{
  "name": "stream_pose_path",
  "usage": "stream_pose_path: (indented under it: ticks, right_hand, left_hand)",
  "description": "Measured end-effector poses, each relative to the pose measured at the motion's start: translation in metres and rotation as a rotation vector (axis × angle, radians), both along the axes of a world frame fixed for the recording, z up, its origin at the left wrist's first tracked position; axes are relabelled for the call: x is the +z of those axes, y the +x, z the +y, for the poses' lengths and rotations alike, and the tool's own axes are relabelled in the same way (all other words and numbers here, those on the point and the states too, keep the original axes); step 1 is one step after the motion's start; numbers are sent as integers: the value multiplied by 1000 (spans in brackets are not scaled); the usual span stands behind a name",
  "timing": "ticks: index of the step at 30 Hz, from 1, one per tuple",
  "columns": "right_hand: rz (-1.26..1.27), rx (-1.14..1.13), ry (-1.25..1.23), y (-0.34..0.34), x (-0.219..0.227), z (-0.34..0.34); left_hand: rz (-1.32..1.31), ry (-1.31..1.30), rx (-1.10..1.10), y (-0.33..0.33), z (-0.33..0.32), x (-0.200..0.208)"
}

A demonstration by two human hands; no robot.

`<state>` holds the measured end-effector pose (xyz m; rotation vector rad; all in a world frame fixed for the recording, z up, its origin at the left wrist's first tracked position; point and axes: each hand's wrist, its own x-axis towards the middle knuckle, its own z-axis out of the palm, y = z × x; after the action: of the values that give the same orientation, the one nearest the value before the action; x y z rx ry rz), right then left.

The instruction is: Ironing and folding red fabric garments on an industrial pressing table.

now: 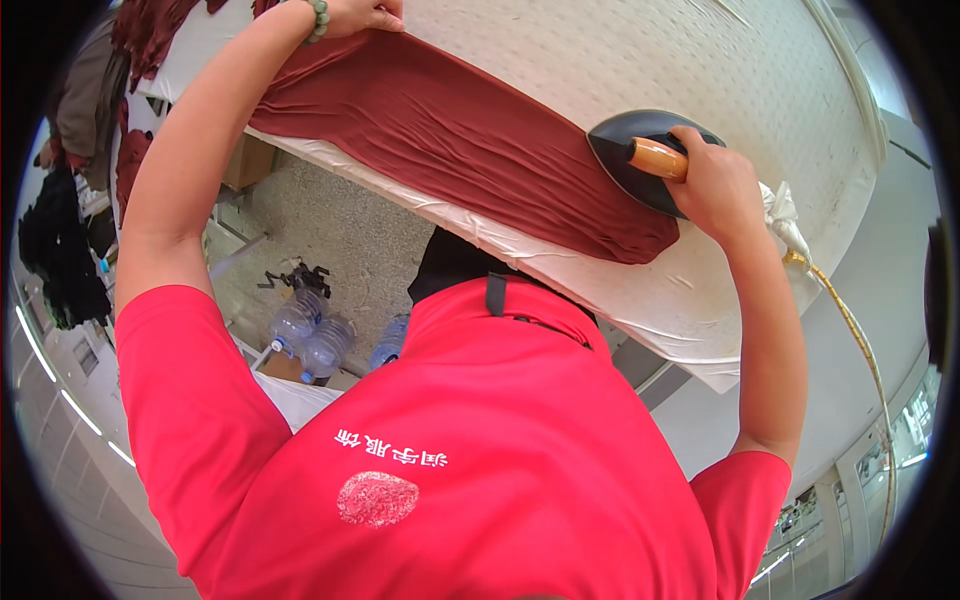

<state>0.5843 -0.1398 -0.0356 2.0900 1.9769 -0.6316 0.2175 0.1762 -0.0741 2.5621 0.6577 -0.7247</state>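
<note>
A dark red garment lies stretched along the near edge of the padded, cream-covered ironing table. At the far left my left hand pinches the garment's upper edge, its fingers partly cut off by the top of the view. My right hand is wrapped round the wooden handle of a dark iron. The iron rests at the right end of the garment, its pointed tip toward the left and its sole overlapping the cloth. Some wrinkles run along the garment's length.
A yellowish hose with white wrapping hangs off the table's right side. Below the table are large plastic bottles and a cardboard box. More dark red cloth lies at the far left, near hanging black cloth.
</note>
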Motion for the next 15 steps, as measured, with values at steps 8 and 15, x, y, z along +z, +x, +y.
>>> stream_pose_path:
  ticks: [8,15]
  right_hand:
    - [-28,-25,-22,-66,2,54]
    - [-35,-80,-11,-139,6,122]
  left_hand:
    - [-507,-36,-32,-13,8,-34]
    - [-383,109,23,-4,4,-43]
